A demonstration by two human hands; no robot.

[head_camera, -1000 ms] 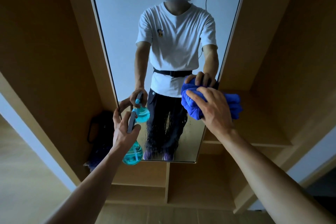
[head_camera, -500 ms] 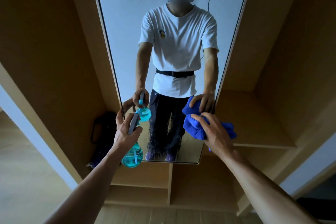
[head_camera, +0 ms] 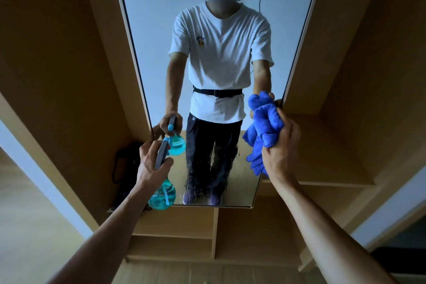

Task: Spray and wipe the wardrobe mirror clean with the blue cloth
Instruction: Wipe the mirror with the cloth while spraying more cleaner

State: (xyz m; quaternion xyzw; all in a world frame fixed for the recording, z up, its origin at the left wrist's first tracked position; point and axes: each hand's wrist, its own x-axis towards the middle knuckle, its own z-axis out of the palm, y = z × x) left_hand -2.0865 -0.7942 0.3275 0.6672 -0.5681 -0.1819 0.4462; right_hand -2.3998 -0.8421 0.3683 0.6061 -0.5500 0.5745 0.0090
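Observation:
A tall wardrobe mirror point(head_camera: 161, 30) stands straight ahead in a wooden frame, with wet droplets and streaks on its lower part. My left hand point(head_camera: 151, 163) grips a spray bottle point(head_camera: 162, 196) of turquoise liquid by its grey trigger head, held just in front of the mirror's lower left corner. My right hand point(head_camera: 280, 147) grips a bunched blue cloth point(head_camera: 262, 129) against the glass at the mirror's right edge, about waist height of the reflection. The mirror shows a person in a white T-shirt with both hands reflected.
Wooden wardrobe panels point(head_camera: 57, 64) flank the mirror on both sides. Open shelf compartments point(head_camera: 216, 233) lie below the mirror. A dark bag point(head_camera: 125, 168) sits in the left recess. A wooden ledge point(head_camera: 327, 150) runs to the right of the mirror.
My right hand dipped with the cloth, then rose and shifted right to the mirror's right edge. The left hand with the bottle stayed in place.

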